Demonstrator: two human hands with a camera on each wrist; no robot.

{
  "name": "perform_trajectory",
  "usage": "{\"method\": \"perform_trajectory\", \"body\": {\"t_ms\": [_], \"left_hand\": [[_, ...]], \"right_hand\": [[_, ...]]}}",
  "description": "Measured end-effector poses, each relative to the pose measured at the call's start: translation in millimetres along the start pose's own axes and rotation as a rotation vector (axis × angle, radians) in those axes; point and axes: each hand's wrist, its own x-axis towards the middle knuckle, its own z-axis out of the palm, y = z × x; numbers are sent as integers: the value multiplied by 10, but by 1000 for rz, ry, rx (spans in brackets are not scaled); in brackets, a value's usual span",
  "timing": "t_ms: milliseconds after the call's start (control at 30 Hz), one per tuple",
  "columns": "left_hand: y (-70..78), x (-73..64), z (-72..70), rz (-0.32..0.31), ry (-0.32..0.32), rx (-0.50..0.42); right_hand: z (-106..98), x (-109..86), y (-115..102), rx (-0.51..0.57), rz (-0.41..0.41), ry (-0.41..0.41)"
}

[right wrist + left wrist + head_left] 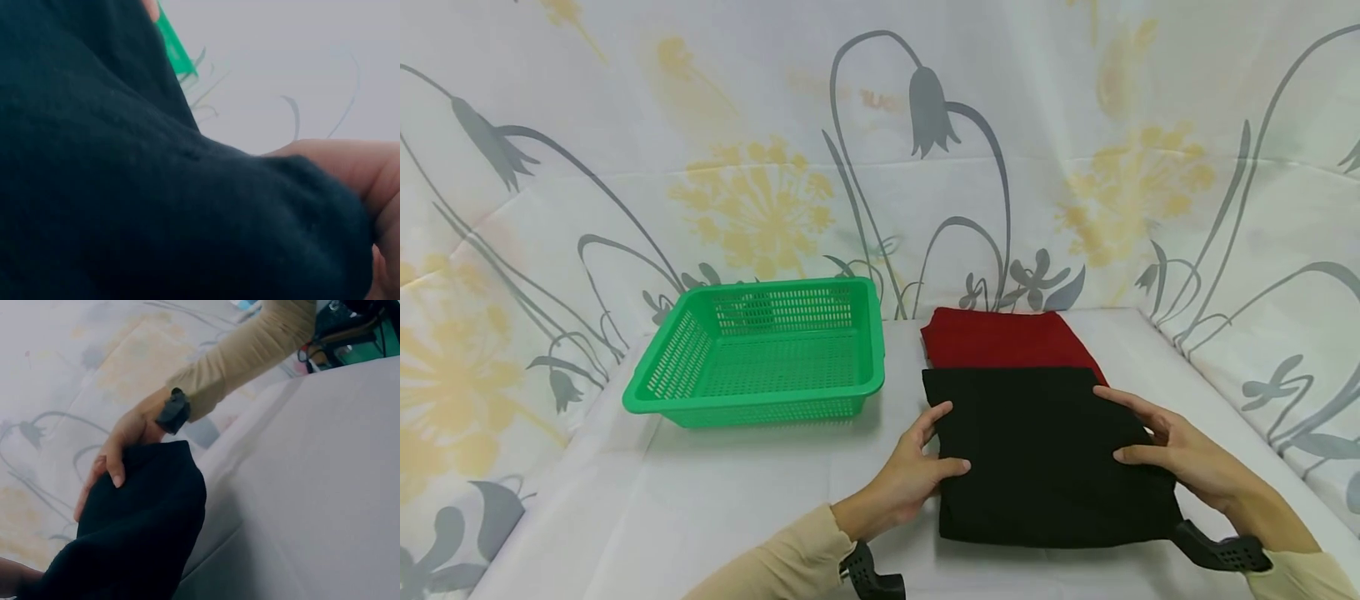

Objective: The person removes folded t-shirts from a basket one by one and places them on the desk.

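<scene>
A folded black cloth (1045,458), perhaps a garment, is held up between both hands in front of me. The left hand (917,475) grips its left edge, thumb on the near face. On the opposite edge, the right hand (1187,458) pinches the fabric, with its thumb on the front too. The left wrist view shows the cloth (144,512) bulging and hanging from the right hand (122,447). Dark fabric (156,187) fills most of the right wrist view. Behind it lies a folded red cloth (1007,337), its near part hidden by the black one.
A green plastic basket (767,408) with slotted walls stands on the white-covered table (737,508), left of the cloths; nothing shows inside it. A flower-printed curtain (880,208) rises behind the table and along its sides.
</scene>
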Motion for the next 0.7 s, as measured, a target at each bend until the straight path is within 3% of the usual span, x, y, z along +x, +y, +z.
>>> {"method": "perform_trajectory", "body": {"t_ms": [267, 533, 700], "left_hand": [[-141, 18, 149, -43, -20, 6], [-255, 12, 290, -71, -24, 16], [-299, 3, 331, -97, 9, 33]], "right_hand": [[-137, -138, 55, -132, 42, 35], [-249, -226, 125, -84, 98, 7], [-296, -224, 179, -164, 132, 20]]}}
